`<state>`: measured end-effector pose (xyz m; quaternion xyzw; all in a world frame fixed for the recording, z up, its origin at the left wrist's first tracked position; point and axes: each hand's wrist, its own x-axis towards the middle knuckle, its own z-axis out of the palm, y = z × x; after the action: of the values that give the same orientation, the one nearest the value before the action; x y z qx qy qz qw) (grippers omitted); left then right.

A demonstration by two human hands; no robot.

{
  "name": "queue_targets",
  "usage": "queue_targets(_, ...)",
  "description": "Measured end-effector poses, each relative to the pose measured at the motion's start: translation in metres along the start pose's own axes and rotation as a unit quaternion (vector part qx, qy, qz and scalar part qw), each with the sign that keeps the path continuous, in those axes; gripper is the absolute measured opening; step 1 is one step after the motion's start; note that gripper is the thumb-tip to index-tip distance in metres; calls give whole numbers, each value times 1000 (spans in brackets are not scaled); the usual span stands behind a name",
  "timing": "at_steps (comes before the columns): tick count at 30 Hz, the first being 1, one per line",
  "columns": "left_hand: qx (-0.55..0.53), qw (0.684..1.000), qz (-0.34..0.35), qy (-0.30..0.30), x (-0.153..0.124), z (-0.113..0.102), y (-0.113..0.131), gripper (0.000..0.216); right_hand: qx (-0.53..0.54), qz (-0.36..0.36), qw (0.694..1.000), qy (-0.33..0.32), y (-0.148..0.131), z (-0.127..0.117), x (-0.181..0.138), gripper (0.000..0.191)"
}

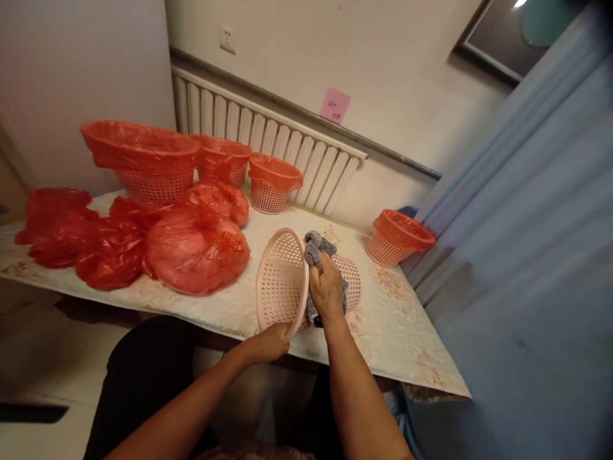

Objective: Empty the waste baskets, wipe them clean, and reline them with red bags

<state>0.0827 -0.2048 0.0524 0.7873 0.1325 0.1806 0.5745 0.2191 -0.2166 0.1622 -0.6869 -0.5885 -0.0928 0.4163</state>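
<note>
A pink perforated plastic basket (282,281) lies tipped on its side near the table's front edge, its mouth facing left. My left hand (272,342) is closed around the lower part of its rim. My right hand (328,287) grips a grey cloth (316,246) and presses it against the basket's outer side, just behind the rim. Part of the cloth hangs below my fingers. The basket's base shows to the right of my right hand; the hand and cloth hide the wall between.
Red-bag-lined baskets (271,182) stand along the back left, and another lined basket (397,236) stands at the right. Filled red plastic bags (196,246) lie on the left of the table (393,345). A radiator (268,128) and a blue curtain (517,211) border it.
</note>
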Motion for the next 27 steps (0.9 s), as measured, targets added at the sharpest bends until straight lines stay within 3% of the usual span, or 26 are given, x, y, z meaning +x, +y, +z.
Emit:
queue_targets(4,-18,998,-16,52,13,1,22,38,11,-4,1000,17,3,3,-9,41)
queue_targets(8,-107,991,39,73,24,0,37,41,20,-11,1000,-8,16,1,-6,40)
queue_targets(13,-152,986,42,59,21,-1,37,48,-33,40,998,-18,70,3,4,35)
queue_targets(19,-141,989,12,42,15,-4,36,58,-74,130,985,86,136,-7,-5,34)
queue_targets(23,-125,991,12,38,14,-8,27,63,-64,171,971,154,139,-7,-32,34)
queue_targets(27,-105,994,27,12,16,-14,23,59,-35,165,964,207,113,17,-74,40)
